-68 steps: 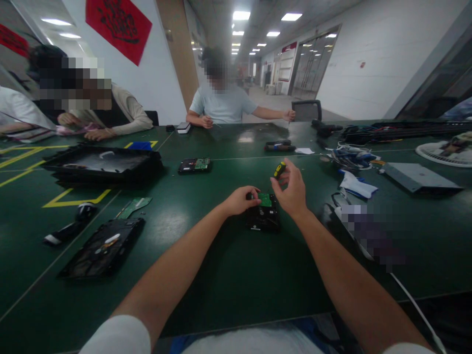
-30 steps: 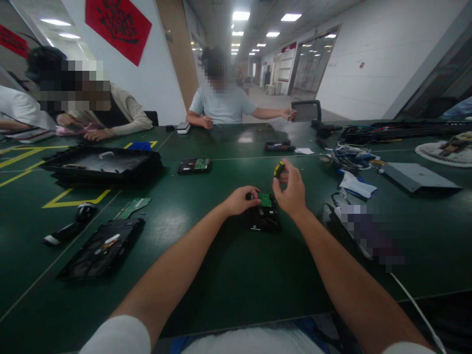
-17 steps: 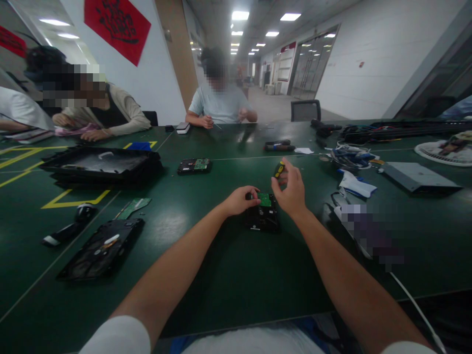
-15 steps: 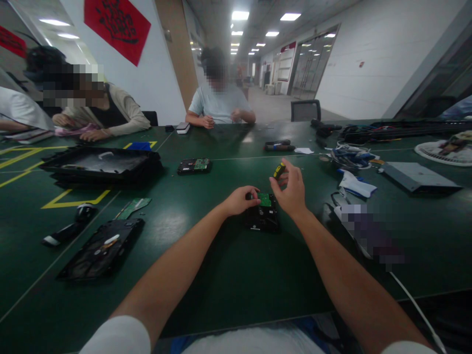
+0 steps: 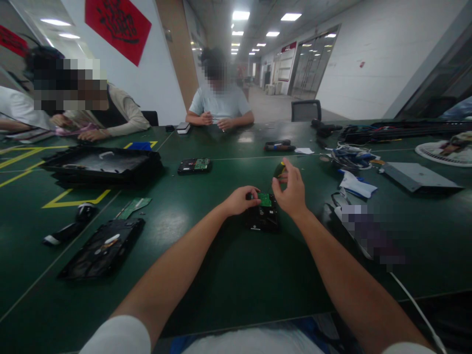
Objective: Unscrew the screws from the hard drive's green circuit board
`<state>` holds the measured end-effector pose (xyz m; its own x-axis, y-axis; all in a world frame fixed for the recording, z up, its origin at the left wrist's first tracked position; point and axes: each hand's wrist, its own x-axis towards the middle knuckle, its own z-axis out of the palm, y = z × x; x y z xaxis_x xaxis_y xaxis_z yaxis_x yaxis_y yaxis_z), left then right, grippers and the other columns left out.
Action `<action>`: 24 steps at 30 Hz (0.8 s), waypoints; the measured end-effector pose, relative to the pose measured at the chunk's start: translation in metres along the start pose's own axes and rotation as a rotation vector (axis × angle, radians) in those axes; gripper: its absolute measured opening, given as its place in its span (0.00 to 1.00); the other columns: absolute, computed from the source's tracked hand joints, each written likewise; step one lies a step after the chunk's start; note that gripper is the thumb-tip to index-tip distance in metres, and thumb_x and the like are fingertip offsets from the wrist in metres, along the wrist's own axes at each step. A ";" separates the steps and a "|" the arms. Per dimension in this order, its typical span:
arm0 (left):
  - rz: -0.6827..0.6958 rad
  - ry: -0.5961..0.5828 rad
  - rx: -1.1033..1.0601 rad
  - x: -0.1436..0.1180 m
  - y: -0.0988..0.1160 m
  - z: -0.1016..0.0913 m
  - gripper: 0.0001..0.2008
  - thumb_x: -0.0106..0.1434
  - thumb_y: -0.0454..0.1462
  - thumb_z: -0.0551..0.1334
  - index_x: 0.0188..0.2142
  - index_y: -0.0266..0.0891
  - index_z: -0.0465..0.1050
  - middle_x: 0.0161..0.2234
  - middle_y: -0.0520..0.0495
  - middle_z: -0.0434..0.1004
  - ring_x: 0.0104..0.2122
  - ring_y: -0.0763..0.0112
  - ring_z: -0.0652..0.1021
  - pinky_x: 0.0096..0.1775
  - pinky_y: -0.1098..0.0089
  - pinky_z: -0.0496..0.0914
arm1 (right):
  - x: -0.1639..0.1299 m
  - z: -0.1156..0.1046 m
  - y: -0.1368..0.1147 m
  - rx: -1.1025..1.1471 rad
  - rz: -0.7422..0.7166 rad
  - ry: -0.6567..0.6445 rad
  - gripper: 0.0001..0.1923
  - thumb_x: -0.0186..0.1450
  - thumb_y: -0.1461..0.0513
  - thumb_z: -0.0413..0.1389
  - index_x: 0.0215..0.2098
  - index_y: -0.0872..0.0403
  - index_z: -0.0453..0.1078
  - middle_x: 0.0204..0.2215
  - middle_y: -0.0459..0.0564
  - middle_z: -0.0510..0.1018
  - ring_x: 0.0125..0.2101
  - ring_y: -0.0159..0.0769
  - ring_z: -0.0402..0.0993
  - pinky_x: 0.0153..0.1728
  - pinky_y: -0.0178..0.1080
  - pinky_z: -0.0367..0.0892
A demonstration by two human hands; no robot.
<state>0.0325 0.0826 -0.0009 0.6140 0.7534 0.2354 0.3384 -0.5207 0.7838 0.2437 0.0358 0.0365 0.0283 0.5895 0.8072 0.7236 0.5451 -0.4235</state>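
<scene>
1. Far left on the desk (image 5: pixel 206 290) sit a black tray (image 5: pixel 101 164), a small black mouse-like item (image 5: pixel 85 210), a loose green circuit strip (image 5: pixel 133 206) and an opened flat black casing (image 5: pixel 103 248). They lie well apart from the person's hands, seemingly set aside out of the working area.
2. A second hard drive (image 5: pixel 194 165) lies further back, green board up, near nobody's hands.
3. The left hand (image 5: pixel 241 199) rests on the near-left corner of the hard drive (image 5: pixel 263 216); its grip is closed on the drive's edge, apparently pinning the drive flat so it cannot slide.
4. That drive lies flat on the desk, directly ahead between both hands. It is a dark, rectangular block, underside up, with a small bright green circuit board (image 5: pixel 264 199) at its far end.
5. The right hand (image 5: pixel 291 194) hovers above the drive's far-right corner, its grip wrapped about a screwdriver (image 5: pixel 280 169) with a dark and yellow handle, held roughly upright, likely so that the tip bears down on a board screw; the tip itself is hidden.
6. To the right lie tangled cables (image 5: pixel 350 156) and a grey flat case (image 5: pixel 416 176).
</scene>
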 end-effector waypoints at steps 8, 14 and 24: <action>0.000 0.002 0.006 0.000 0.001 0.000 0.07 0.61 0.39 0.69 0.33 0.40 0.74 0.55 0.44 0.77 0.51 0.59 0.77 0.58 0.57 0.66 | -0.001 0.000 0.002 0.013 -0.006 0.001 0.36 0.67 0.63 0.56 0.71 0.47 0.51 0.52 0.57 0.68 0.37 0.39 0.75 0.41 0.48 0.79; 0.003 0.002 -0.012 -0.001 0.002 0.000 0.07 0.62 0.39 0.69 0.34 0.39 0.74 0.55 0.43 0.77 0.52 0.59 0.77 0.59 0.57 0.65 | 0.000 0.000 0.001 -0.008 -0.002 0.002 0.36 0.67 0.63 0.56 0.71 0.48 0.51 0.52 0.57 0.68 0.37 0.39 0.74 0.39 0.47 0.79; -0.001 0.001 -0.001 0.000 0.000 0.000 0.07 0.61 0.39 0.69 0.33 0.40 0.74 0.55 0.43 0.77 0.53 0.59 0.77 0.59 0.56 0.65 | 0.000 0.000 0.001 -0.008 0.007 -0.001 0.35 0.67 0.62 0.56 0.70 0.46 0.52 0.52 0.57 0.68 0.37 0.40 0.75 0.39 0.49 0.80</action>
<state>0.0331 0.0824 -0.0009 0.6129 0.7542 0.2355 0.3378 -0.5195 0.7849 0.2444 0.0361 0.0358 0.0330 0.5939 0.8038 0.7291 0.5358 -0.4258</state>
